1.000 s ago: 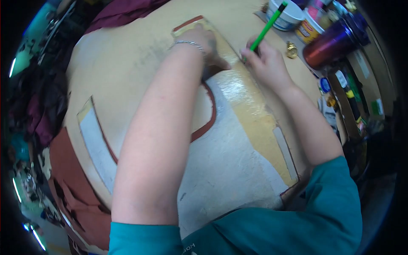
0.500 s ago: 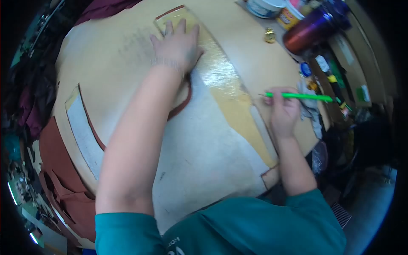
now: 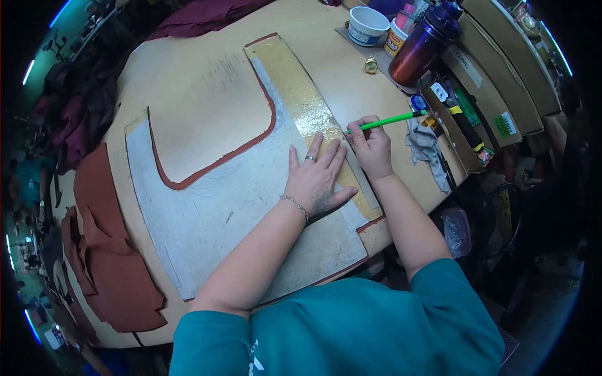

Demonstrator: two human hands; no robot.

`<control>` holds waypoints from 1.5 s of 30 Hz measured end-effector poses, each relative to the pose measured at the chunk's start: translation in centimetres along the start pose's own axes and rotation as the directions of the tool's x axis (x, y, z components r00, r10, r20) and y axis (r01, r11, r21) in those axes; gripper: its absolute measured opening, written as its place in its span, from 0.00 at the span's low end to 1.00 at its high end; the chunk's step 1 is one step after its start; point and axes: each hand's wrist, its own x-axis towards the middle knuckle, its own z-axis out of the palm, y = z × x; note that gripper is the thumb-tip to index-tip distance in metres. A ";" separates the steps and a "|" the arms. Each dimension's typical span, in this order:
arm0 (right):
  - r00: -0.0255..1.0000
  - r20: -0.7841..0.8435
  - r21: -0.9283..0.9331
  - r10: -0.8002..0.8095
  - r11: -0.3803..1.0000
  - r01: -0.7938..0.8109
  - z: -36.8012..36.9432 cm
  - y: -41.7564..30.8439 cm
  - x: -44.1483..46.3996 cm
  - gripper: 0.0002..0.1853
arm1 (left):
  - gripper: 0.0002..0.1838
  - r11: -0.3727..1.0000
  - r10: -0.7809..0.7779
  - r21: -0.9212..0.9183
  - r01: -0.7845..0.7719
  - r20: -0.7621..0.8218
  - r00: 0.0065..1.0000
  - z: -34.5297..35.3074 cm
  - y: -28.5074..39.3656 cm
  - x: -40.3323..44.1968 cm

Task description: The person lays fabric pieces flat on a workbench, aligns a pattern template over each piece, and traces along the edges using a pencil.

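Observation:
A large grey-white pattern template (image 3: 188,229) with a deep U-shaped cut-out lies on the table, and a rim of reddish-brown material (image 3: 216,164) shows along its edges. Shiny yellowish tape (image 3: 291,78) covers the template's right-hand strip. My left hand (image 3: 318,178) rests on this strip, fingers stretched and spread, holding nothing. Between the fingers of my right hand (image 3: 372,150) is a bright green pencil (image 3: 396,118). Its tip points left and meets the strip's right edge, though I cannot see whether it marks anything.
Brown cut pieces (image 3: 113,269) lie at the table's left. Toward the back right stand a white tub (image 3: 368,26), a metallic bottle (image 3: 421,53) and a gold watch-like object (image 3: 370,64). A grey rag (image 3: 425,147) and a cardboard tool box (image 3: 454,125) line the right edge.
My left hand has come from the strip's far end down to its middle. My right hand has moved left and up with the pencil, bringing its tip to the template's edge.

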 end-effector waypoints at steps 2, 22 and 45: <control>0.999 0.013 -0.020 -0.037 0.999 0.037 -0.3 -0.2 -0.6 0.09 | 0.42 1.000 -0.006 0.018 0.006 0.008 1.000 0.2 0.0 0.0; 0.998 0.070 -0.203 0.002 0.979 0.012 1.9 -0.7 3.7 0.08 | 0.41 1.000 0.025 0.001 -0.025 -0.027 0.999 1.1 -0.8 0.4; 0.988 0.040 0.095 0.150 0.984 -0.153 -1.3 -1.0 -1.1 0.07 | 0.49 1.000 0.011 -0.029 -0.011 0.016 1.000 0.3 -0.6 0.3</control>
